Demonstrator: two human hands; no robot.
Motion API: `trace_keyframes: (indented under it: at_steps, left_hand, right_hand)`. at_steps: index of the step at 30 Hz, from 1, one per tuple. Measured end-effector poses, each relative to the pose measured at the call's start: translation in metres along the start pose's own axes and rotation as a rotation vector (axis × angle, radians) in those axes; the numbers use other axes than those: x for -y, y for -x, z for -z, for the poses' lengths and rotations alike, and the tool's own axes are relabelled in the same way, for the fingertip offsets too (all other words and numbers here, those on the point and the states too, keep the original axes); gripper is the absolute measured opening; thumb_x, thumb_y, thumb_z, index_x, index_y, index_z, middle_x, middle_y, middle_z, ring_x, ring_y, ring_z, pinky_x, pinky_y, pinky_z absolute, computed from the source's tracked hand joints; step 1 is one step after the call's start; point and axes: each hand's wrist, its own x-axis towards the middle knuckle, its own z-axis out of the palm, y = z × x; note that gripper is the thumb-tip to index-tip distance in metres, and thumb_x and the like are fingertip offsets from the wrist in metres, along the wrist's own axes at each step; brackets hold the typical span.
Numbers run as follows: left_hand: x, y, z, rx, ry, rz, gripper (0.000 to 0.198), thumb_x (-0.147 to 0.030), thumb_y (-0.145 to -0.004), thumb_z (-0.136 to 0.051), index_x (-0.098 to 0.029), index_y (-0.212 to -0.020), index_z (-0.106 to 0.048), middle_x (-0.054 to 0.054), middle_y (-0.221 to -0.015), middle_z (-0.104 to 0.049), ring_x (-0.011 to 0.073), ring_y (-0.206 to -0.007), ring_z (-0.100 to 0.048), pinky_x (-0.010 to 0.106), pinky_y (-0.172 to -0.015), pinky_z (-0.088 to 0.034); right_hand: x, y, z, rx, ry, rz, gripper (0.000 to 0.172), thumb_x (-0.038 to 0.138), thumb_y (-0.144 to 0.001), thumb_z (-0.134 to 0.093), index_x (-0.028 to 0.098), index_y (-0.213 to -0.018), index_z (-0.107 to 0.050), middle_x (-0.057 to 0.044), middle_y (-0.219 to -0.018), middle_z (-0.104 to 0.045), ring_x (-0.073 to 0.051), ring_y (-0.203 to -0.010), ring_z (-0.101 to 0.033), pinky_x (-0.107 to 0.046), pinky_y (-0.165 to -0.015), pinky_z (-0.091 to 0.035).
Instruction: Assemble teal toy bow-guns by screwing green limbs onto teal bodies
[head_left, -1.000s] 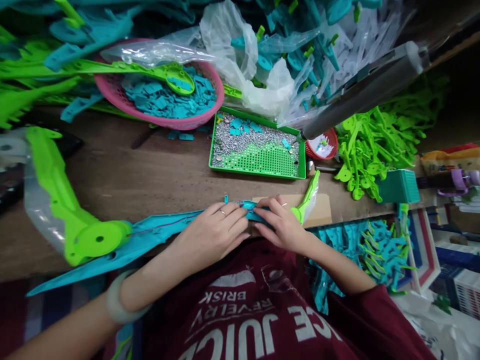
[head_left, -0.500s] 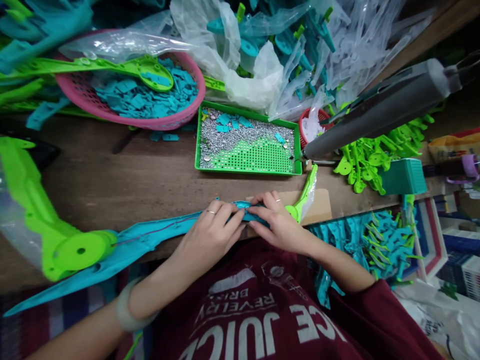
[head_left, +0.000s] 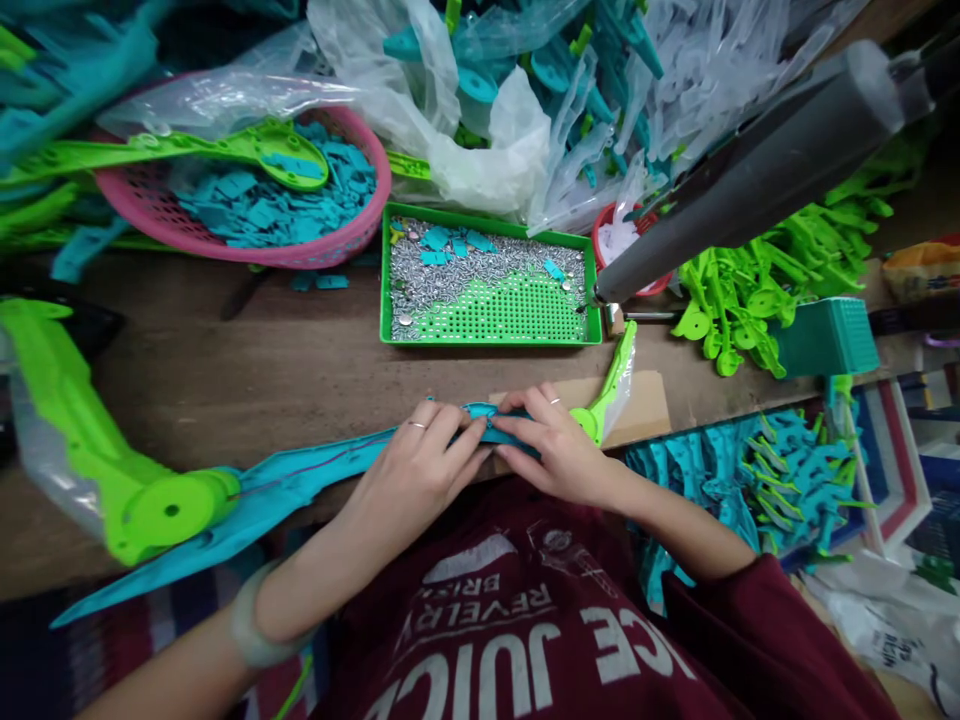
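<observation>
A long blue plastic piece [head_left: 300, 472] lies along the table's front edge, with a thin dark red line running inside it. Jointed to its left end is a large lime-green arm [head_left: 161, 505]; a smaller lime-green arm [head_left: 611, 385] sticks up at the right end. My left hand [head_left: 431, 450] grips the blue piece near its middle, fingers bent over it. Close beside it, my right hand [head_left: 551, 440] is closed on the same piece, fingertips nearly meeting the left ones. Whatever small part may be between the fingertips is hidden.
Behind my hands stands a green tray [head_left: 491, 342] of small metal screws. A pink basket [head_left: 247, 255] holds small blue pieces. A grey power screwdriver [head_left: 750, 180] hangs at right, tip by the tray. Lime-green parts [head_left: 750, 300] and a teal box [head_left: 829, 338] sit farther right.
The view has shifted slightly. The left end of the blue piece and its green arm have moved a little to the right in view. Both hands keep their hold.
</observation>
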Motion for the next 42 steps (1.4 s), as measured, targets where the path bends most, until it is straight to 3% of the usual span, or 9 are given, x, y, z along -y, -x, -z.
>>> trace_keyframes:
  at_steps: [9,11,14,16,22,27,31,38,42]
  left_hand:
    - [0.0,-0.004,-0.002,0.034,-0.077,-0.04,0.023,-0.022,-0.1,-0.049,-0.01,-0.104,-0.068,0.011,-0.086,-0.058,0.028,-0.083,-0.052,0.038,-0.068,-0.05]
    - [-0.001,-0.003,-0.002,0.01,-0.099,-0.04,0.023,-0.021,-0.1,-0.049,-0.009,-0.106,-0.068,0.012,-0.086,-0.058,0.0282,-0.084,-0.053,0.039,-0.071,-0.05]
    - [-0.002,-0.002,-0.003,-0.011,-0.117,-0.039,0.022,-0.021,-0.099,-0.051,-0.01,-0.106,-0.068,0.012,-0.086,-0.059,0.0285,-0.084,-0.054,0.04,-0.071,-0.05]
    - [-0.003,-0.002,-0.003,-0.008,-0.107,-0.042,0.022,-0.022,-0.099,-0.051,-0.01,-0.106,-0.069,0.013,-0.087,-0.061,0.0296,-0.085,-0.055,0.041,-0.07,-0.049]
    - [0.0,-0.002,0.003,0.0,-0.076,-0.077,0.028,-0.028,-0.099,-0.053,-0.006,-0.113,-0.065,0.014,-0.092,-0.065,0.031,-0.087,-0.059,0.044,-0.076,-0.051]
    - [-0.002,0.018,0.012,-0.119,-0.011,-0.056,0.032,-0.021,-0.096,-0.059,-0.009,-0.126,-0.057,0.018,-0.115,-0.067,0.0315,-0.104,-0.063,0.045,-0.091,-0.05]
    - [-0.008,0.039,0.009,-0.217,0.006,0.04,0.027,-0.017,-0.092,-0.065,-0.012,-0.118,-0.06,0.017,-0.111,-0.067,0.031,-0.103,-0.064,0.044,-0.09,-0.052]
    - [-0.011,0.047,-0.001,-0.189,-0.011,0.03,0.02,-0.021,-0.093,-0.065,-0.01,-0.11,-0.064,0.017,-0.109,-0.067,0.0313,-0.1,-0.063,0.046,-0.087,-0.053]
    - [-0.01,0.042,-0.001,-0.189,-0.06,-0.008,0.019,-0.02,-0.093,-0.065,-0.009,-0.109,-0.065,0.018,-0.108,-0.067,0.0319,-0.099,-0.063,0.046,-0.086,-0.052]
  right_hand:
    - [0.006,-0.009,0.013,0.097,0.001,-0.048,0.026,0.025,-0.097,-0.057,0.014,-0.119,-0.068,-0.013,-0.121,-0.057,-0.025,-0.112,-0.047,-0.044,-0.101,-0.048]
    - [0.002,0.001,0.018,-0.014,0.064,-0.026,0.029,0.026,-0.097,-0.055,0.015,-0.122,-0.065,-0.013,-0.122,-0.057,-0.026,-0.111,-0.049,-0.046,-0.099,-0.049]
    - [-0.005,0.028,0.027,-0.306,0.179,-0.019,0.024,0.025,-0.098,-0.053,0.014,-0.114,-0.067,-0.015,-0.113,-0.062,-0.026,-0.106,-0.054,-0.048,-0.096,-0.048]
    - [-0.007,0.049,0.028,-0.368,0.26,-0.005,0.021,0.023,-0.097,-0.055,0.015,-0.11,-0.068,-0.015,-0.109,-0.064,-0.027,-0.106,-0.055,-0.048,-0.095,-0.048]
    - [-0.003,0.073,0.0,-0.171,0.496,0.062,0.033,0.033,-0.098,-0.056,0.01,-0.118,-0.067,-0.018,-0.123,-0.066,-0.03,-0.12,-0.054,-0.046,-0.101,-0.047]
    - [-0.006,0.066,-0.009,-0.294,0.599,0.162,0.028,0.029,-0.098,-0.057,0.009,-0.113,-0.07,-0.014,-0.116,-0.072,-0.027,-0.113,-0.059,-0.042,-0.103,-0.044]
    - [-0.012,0.066,-0.01,-0.348,0.604,0.29,0.027,0.023,-0.096,-0.059,0.008,-0.115,-0.069,-0.014,-0.111,-0.074,-0.026,-0.111,-0.06,-0.041,-0.1,-0.045]
    - [-0.01,0.062,-0.022,-0.377,0.5,0.108,0.031,0.028,-0.097,-0.058,0.006,-0.116,-0.067,-0.018,-0.11,-0.069,-0.029,-0.11,-0.056,-0.045,-0.098,-0.049]
    - [-0.002,0.062,-0.023,-0.28,0.513,0.004,0.036,0.033,-0.097,-0.057,0.007,-0.12,-0.064,-0.019,-0.12,-0.064,-0.032,-0.116,-0.051,-0.048,-0.103,-0.046]
